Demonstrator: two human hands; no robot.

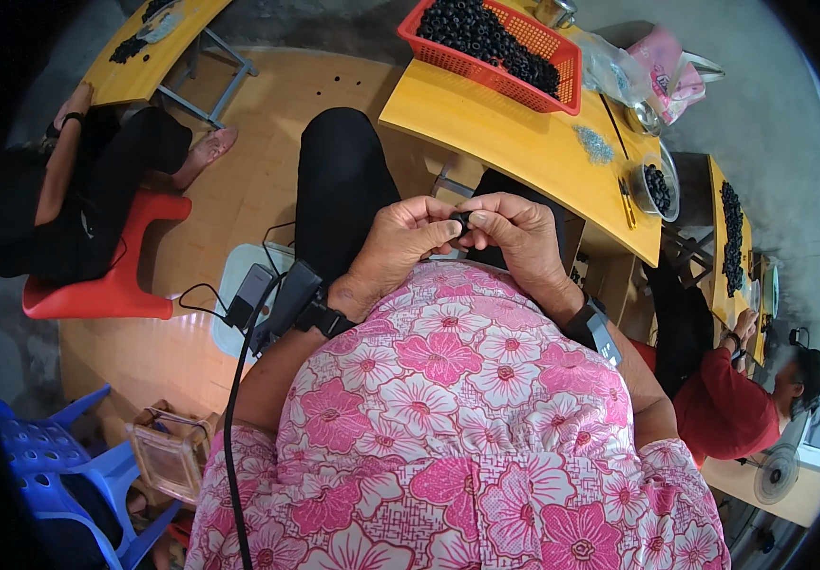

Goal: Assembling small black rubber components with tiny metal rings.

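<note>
Close in front of my lap, both hands pinch one small black ring-shaped part (462,222). My left hand (399,242) grips it from the left between thumb and forefinger. My right hand (516,234) holds its other side the same way, so the fingertips nearly meet. The fingers cover much of the part, and its finer detail is too small to make out. Beyond my hands, a red plastic basket (500,68) heaped with black ring-shaped parts stands on the yellow table (467,109).
On the table lie a pile of small clear pieces (593,144), a yellow-handled tool (628,204) and a clear tub (673,195) of black parts. A black cable (231,446) runs past my left arm. People sit at tables on both sides; a red stool (115,275) stands left.
</note>
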